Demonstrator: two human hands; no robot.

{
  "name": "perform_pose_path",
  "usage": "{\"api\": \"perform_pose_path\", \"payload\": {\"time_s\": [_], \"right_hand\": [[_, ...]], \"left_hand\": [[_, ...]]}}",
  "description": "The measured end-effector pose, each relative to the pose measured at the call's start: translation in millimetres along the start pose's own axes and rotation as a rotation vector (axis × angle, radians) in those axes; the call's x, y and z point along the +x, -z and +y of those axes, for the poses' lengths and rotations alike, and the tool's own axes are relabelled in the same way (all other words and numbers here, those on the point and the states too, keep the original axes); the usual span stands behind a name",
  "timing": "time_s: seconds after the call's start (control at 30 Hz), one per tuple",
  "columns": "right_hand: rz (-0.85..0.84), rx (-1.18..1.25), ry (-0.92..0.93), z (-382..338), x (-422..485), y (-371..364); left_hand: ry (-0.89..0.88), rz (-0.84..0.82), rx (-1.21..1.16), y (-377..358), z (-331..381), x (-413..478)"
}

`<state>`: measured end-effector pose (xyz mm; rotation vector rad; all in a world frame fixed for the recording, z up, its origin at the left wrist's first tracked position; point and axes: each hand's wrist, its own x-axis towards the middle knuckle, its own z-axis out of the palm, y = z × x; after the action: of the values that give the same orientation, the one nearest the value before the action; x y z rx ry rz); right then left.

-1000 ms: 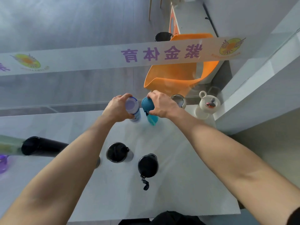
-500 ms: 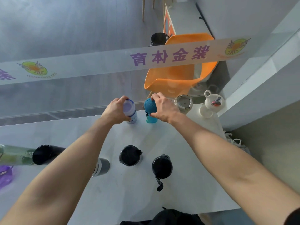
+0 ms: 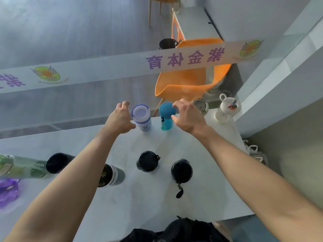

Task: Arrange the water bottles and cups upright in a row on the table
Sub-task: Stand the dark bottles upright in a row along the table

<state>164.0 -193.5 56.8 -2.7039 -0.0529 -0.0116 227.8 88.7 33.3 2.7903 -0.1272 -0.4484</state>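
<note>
Both hands over far edge of white bench [image 3: 201, 198]. Left hand [image 3: 118, 119] just left of white bottle with blue-rimmed cap [image 3: 142, 117], grip wide, fingers spread, holding nothing; thumb looks close to the bottle side, contact unclear. Right hand [image 3: 187, 117] just right of teal bottle [image 3: 166, 117], grip wide, empty, fingertips near its lid. Both bottles upright, side by side, in a row with metal-lidded cup [image 3: 200, 106] and white kettle-shaped bottle [image 3: 227, 110] to the right. Nearer: two black-lidded cups upright [image 3: 147, 161] [image 3: 181, 171], dark flask [image 3: 111, 175] lying down, black tumbler [image 3: 57, 162], green bottle [image 3: 19, 167] lying far left.
</note>
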Motion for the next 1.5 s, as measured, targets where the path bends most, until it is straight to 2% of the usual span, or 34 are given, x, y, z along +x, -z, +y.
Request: {"api": "perform_pose_path", "payload": {"time_s": [0.1, 0.17, 0.27, 0.37, 0.43, 0.5, 0.6, 0.73, 0.83, 1.0, 1.17, 1.5], "right_hand": [[0.003, -0.007, -0.04, -11.1, -34.7, 1.1], [-0.087, -0.01, -0.069, -17.9, -57.6, -0.4], [-0.27, -0.062, -0.104, -26.5, -90.0, -2.2], [-0.453, -0.063, -0.152, -34.3, -115.6, -0.9], [-0.582, -0.101, -0.17, -37.4, -127.3, -2.1], [-0.661, -0.177, -0.163, -37.9, -136.3, -6.1], [-0.621, -0.223, -0.136, -35.7, -149.2, -18.0], [-0.489, -0.195, -0.043, -40.5, -148.7, -24.3], [-0.435, -0.156, -0.004, -53.9, -140.1, -31.0], [-0.379, -0.06, 0.008, -89.5, -112.0, -42.7], [-0.265, 0.006, 0.009, -138.8, -75.8, -57.0], [-0.217, 0.008, -0.028, -213.4, 26.6, -96.0]], "left_hand": [[-0.031, 0.094, 0.029, 10.3, -6.2, -22.8], [-0.122, 0.075, 0.041, 14.9, -6.4, -40.8], [-0.264, -0.129, 0.053, 10.7, 4.6, -69.2], [-0.297, -0.402, 0.005, -3.3, 18.7, -95.5], [-0.349, -0.455, 0.087, -17.6, 24.3, -111.8], [-0.364, -0.419, 0.171, -35.1, 27.3, -123.7], [-0.37, -0.291, 0.19, -56.4, 27.2, -134.9], [-0.27, -0.162, 0.054, -54.1, 14.3, -139.0], [-0.198, -0.131, 0.002, -39.2, -2.9, -135.2], [-0.177, -0.057, -0.046, -1.0, -43.5, -111.6], [-0.18, 0.004, 0.028, 35.7, -84.4, -79.5], [-0.146, -0.016, 0.086, 59.3, -135.5, -22.8]]}}
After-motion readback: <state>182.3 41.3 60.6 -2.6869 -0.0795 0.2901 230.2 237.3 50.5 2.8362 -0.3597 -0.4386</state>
